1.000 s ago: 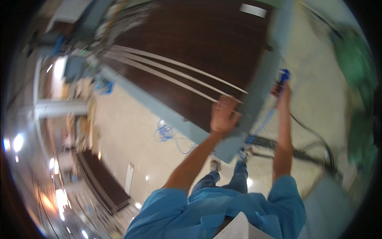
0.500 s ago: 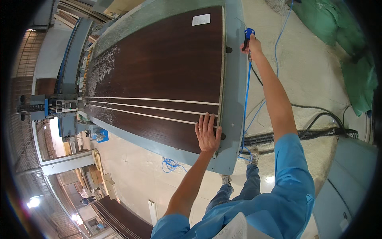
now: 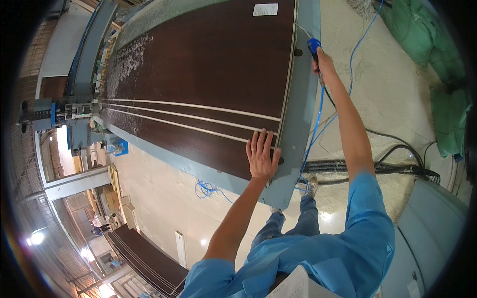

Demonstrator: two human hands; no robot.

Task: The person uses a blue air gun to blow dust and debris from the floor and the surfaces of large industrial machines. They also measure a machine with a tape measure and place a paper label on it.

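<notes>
A large dark brown wood-grain panel with three pale grooves running along it lies on a grey machine bed. My left hand rests flat on the panel near its right end, fingers apart over the ends of the grooves. My right hand is wrapped round a blue air blow gun, held just beyond the panel's right edge. The gun's thin nozzle points toward that edge. A blue air hose hangs from its handle. Pale shavings are scattered over the panel's far left part.
A machine gantry spans the bed's far end. Black cables cross the floor at right, near green sacks and a grey cabinet. Coiled blue hose lies below the bed. Another grooved panel is at lower left.
The blow gun has tilted, its nozzle now angled toward the panel's edge. My left hand stays flat on the panel. The whole view has shifted slightly.
</notes>
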